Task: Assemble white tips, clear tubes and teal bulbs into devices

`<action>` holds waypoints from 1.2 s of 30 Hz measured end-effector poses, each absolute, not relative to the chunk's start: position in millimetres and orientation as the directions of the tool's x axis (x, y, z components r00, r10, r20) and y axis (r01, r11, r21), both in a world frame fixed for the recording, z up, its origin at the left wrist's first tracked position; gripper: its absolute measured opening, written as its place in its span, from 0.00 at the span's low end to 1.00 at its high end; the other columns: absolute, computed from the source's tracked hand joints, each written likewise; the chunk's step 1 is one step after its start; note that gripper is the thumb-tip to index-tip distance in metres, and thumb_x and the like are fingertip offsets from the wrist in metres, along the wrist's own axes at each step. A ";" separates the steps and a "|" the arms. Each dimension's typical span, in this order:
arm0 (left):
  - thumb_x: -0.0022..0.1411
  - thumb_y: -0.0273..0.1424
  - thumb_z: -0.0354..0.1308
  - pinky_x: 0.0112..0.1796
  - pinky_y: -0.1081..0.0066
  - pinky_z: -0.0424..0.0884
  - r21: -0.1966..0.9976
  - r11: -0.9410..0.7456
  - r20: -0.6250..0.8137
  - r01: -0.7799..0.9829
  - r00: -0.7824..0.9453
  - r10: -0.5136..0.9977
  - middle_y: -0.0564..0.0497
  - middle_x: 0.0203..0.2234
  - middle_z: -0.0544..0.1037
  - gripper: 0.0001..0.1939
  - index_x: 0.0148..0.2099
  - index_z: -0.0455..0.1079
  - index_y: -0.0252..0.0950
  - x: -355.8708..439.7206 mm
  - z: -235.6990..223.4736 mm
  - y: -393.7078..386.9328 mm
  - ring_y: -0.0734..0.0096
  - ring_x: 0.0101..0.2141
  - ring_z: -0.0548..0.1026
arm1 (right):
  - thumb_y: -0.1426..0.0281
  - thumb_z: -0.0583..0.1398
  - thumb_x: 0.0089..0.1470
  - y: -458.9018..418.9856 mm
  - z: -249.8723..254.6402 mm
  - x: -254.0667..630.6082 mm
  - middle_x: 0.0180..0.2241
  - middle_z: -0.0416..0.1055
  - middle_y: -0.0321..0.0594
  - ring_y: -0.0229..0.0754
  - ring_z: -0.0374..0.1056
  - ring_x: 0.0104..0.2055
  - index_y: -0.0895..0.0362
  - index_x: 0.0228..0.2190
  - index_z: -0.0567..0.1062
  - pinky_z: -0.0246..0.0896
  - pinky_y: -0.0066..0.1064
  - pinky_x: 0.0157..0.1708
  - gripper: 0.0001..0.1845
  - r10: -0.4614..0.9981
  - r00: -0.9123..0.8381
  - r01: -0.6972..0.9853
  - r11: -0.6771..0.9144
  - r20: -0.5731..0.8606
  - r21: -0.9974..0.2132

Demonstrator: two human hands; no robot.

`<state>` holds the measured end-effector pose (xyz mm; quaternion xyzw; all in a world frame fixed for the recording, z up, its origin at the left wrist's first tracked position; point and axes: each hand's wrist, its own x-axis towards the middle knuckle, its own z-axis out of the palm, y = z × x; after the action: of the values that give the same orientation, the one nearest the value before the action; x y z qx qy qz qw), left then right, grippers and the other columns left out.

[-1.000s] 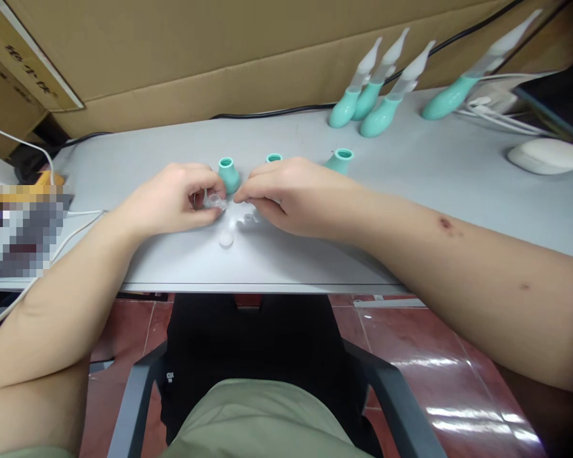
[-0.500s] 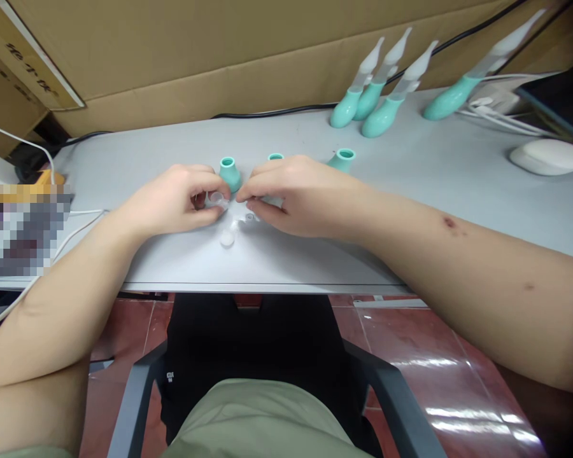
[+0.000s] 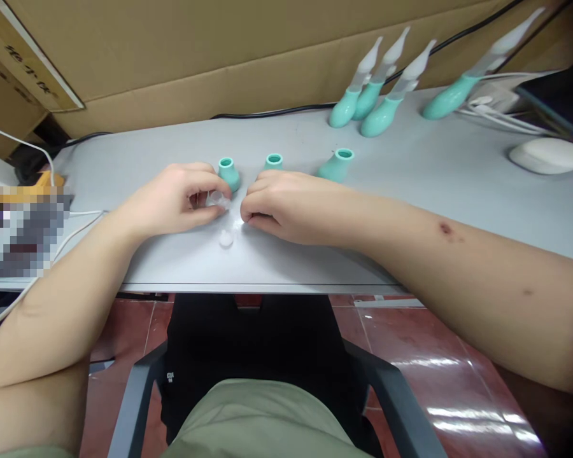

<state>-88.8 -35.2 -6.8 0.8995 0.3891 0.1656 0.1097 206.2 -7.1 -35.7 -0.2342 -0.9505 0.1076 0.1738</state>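
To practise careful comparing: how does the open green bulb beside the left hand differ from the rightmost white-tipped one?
The open bulb shows a bare round mouth, while the tipped bulb carries a clear tube and white nozzle. The open bulb stands roughly upright; the tipped bulb slants right in the picture. The open bulb is beside the left hand; the tipped bulb is well away from it. Both are green.

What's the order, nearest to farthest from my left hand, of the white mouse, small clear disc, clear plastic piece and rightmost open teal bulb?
From your left hand, head view:
1. Clear plastic piece: in its grasp.
2. Small clear disc: right, nearer you.
3. Rightmost open teal bulb: further right.
4. White mouse: far right.
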 end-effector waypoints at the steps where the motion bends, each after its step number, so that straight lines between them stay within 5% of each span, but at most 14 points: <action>1: 0.77 0.32 0.66 0.44 0.65 0.79 0.321 -0.684 0.233 0.655 0.645 0.728 0.48 0.42 0.87 0.11 0.54 0.90 0.44 -89.1 -7.4 -35.2 0.60 0.41 0.85 | 0.84 0.69 0.75 -6.2 -35.3 206.3 0.35 0.84 0.38 0.49 0.79 0.47 0.54 0.33 0.83 0.77 0.40 0.52 0.19 0.471 -0.847 0.408 0.873 0.245 -0.267; 3: 0.77 0.33 0.66 0.44 0.65 0.79 0.319 -0.716 0.287 0.621 0.657 0.697 0.49 0.42 0.87 0.11 0.55 0.90 0.45 -90.5 -10.3 -33.8 0.61 0.40 0.85 | 0.84 0.68 0.76 -5.2 -32.3 207.0 0.38 0.85 0.39 0.50 0.79 0.47 0.53 0.36 0.83 0.75 0.41 0.52 0.17 0.446 -0.868 0.387 0.884 0.221 -0.263; 8: 0.77 0.34 0.72 0.39 0.66 0.77 0.323 -0.811 0.477 0.487 0.657 0.585 0.52 0.37 0.87 0.09 0.55 0.91 0.47 -96.8 -22.4 -23.7 0.67 0.34 0.81 | 0.79 0.67 0.78 -7.0 -21.0 210.1 0.46 0.89 0.42 0.49 0.83 0.50 0.53 0.45 0.86 0.76 0.41 0.56 0.10 0.474 -0.758 0.224 0.834 0.448 -0.504; 14: 0.78 0.34 0.79 0.36 0.67 0.78 0.342 -0.878 0.595 0.334 0.647 0.477 0.52 0.38 0.89 0.09 0.57 0.90 0.48 -96.8 -30.6 -16.9 0.67 0.34 0.84 | 0.76 0.72 0.74 -10.1 -21.0 203.4 0.42 0.88 0.39 0.46 0.79 0.45 0.50 0.39 0.89 0.78 0.41 0.52 0.10 0.656 -0.607 0.086 0.616 0.450 -0.783; 29: 0.82 0.54 0.80 0.38 0.65 0.87 0.370 -0.881 0.648 0.296 0.597 0.473 0.52 0.36 0.91 0.16 0.57 0.95 0.50 -95.1 -41.4 -8.4 0.67 0.31 0.85 | 0.73 0.74 0.72 -8.9 -23.6 201.4 0.41 0.92 0.39 0.48 0.85 0.46 0.49 0.39 0.93 0.85 0.41 0.51 0.08 0.646 -0.590 0.001 0.601 0.485 -0.799; 36: 0.81 0.51 0.82 0.40 0.63 0.88 0.403 -0.877 0.685 0.263 0.549 0.479 0.51 0.39 0.93 0.15 0.59 0.96 0.51 -92.7 -45.4 -9.8 0.65 0.34 0.88 | 0.70 0.76 0.67 -8.9 -22.7 202.4 0.43 0.94 0.40 0.52 0.89 0.50 0.51 0.40 0.94 0.91 0.44 0.56 0.03 0.687 -0.583 -0.067 0.492 0.435 -0.868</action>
<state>-92.7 -9.8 -45.4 0.8707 0.2130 0.4246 0.1274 202.4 -8.9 -22.7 -0.2035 -0.7608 0.4610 0.4089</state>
